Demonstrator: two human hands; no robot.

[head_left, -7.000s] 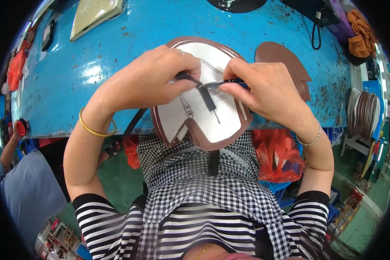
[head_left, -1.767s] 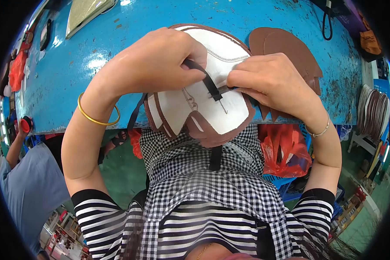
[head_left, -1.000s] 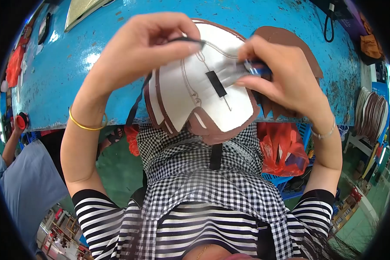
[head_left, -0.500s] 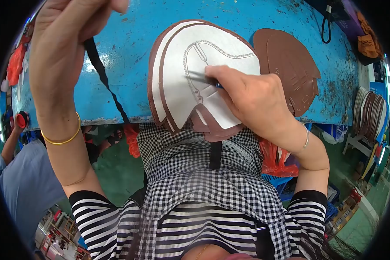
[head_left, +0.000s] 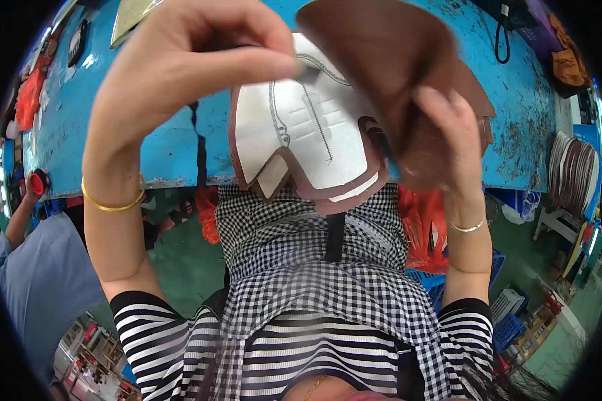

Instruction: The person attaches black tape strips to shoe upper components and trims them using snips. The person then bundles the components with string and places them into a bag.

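In the head view, my right hand (head_left: 448,123) grips a brown leather piece (head_left: 381,50), which is lifted, tilted and blurred over the right part of the stack. My left hand (head_left: 201,57), thumb and fingers pinched, holds a black strip (head_left: 201,150) that hangs down to the table edge. Between my hands lies a stack of brown pieces with a white-backed piece (head_left: 314,140) on top, marked by a zigzag stitch line and a curved seam. More brown pieces (head_left: 471,93) lie partly hidden behind my right hand.
The blue table (head_left: 515,150) carries a gold-coloured book (head_left: 128,21) and a black device (head_left: 77,43). A red bag (head_left: 421,234) hangs below the front edge. At the far left is another person's sleeve (head_left: 47,274); stacked pieces (head_left: 572,177) stand far right.
My left hand has come back toward the stack with the strip. My right hand has moved right and lifted a brown piece. The dark tool seen earlier in my right hand is no longer visible.
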